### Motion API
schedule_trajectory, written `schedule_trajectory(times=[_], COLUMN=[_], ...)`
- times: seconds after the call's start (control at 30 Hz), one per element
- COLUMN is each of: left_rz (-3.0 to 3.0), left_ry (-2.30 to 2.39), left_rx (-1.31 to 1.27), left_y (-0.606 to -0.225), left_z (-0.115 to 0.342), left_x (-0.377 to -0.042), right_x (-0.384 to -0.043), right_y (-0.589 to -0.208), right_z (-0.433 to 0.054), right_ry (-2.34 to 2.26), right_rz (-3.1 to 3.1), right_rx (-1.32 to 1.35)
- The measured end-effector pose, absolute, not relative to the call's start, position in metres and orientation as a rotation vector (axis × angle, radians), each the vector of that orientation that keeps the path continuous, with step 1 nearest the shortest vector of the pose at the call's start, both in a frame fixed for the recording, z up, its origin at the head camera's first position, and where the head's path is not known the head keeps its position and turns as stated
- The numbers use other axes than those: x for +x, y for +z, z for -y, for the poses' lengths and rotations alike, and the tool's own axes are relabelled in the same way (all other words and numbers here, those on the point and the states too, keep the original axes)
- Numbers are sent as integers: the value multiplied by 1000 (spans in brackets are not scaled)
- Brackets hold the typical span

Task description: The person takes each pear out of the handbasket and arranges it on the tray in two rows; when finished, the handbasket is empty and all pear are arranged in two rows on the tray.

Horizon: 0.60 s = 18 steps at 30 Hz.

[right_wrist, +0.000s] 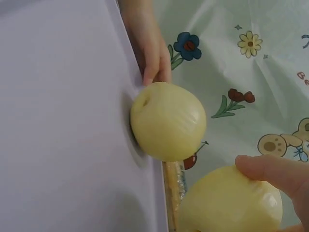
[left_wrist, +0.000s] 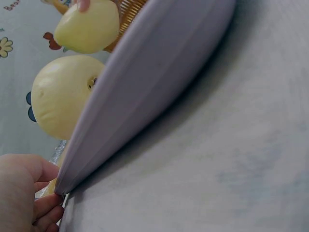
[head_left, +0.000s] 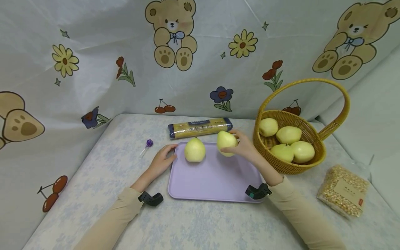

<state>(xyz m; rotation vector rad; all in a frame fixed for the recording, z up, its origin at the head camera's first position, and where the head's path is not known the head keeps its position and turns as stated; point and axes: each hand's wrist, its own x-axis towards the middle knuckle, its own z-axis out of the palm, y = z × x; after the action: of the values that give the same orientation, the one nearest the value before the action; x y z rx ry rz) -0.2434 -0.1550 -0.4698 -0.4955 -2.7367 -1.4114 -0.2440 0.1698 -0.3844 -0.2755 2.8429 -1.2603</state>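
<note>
Held pear (head_left: 225, 140) noted just right of the frame's centre in the head view, over the upper edge of the tray (head_left: 215, 182). It is tilted: the narrower end is pointed to the upper left, the long axis run down toward the lower right. In the right wrist view a gap is seen between it and the tray. It is gripped by the right hand (head_left: 245, 147), thumb and fingers set on opposite sides. The tray's upper left corner is pinched between thumb and fingers by the left hand (head_left: 161, 160).

A second pear (head_left: 194, 151) is stood upright on the tray, stem up, left of the held one; the two are set apart. The tray is laid with its long side across the frame.

Beyond the tray's upper edge a pasta pack (head_left: 201, 127) is laid crosswise, tipped slightly up at right, its right end partly hidden by the right hand. At right of frame the basket (head_left: 275, 163) is placed, handle up, four pears (head_left: 282, 152) heaped in it; the right hand is flanked by it. At lower right a corn bag (head_left: 348, 191) is set. Left of the tray a lollipop (head_left: 149, 142) is laid, stick toward the lower left.
</note>
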Motion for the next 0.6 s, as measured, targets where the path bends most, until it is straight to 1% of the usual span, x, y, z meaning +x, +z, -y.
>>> schedule_trajectory(times=[0.4, 0.6], left_rz=[2746, 2744], left_ry=[-1390, -1396], left_rx=[-492, -491], left_y=[-467, -467], left_z=[154, 154], left_x=[-242, -242], right_x=[-245, -245], right_y=[-406, -412], right_z=[-153, -151], right_ry=[-1193, -1161], right_rz=[-2801, -2855], right_rx=[-208, -267])
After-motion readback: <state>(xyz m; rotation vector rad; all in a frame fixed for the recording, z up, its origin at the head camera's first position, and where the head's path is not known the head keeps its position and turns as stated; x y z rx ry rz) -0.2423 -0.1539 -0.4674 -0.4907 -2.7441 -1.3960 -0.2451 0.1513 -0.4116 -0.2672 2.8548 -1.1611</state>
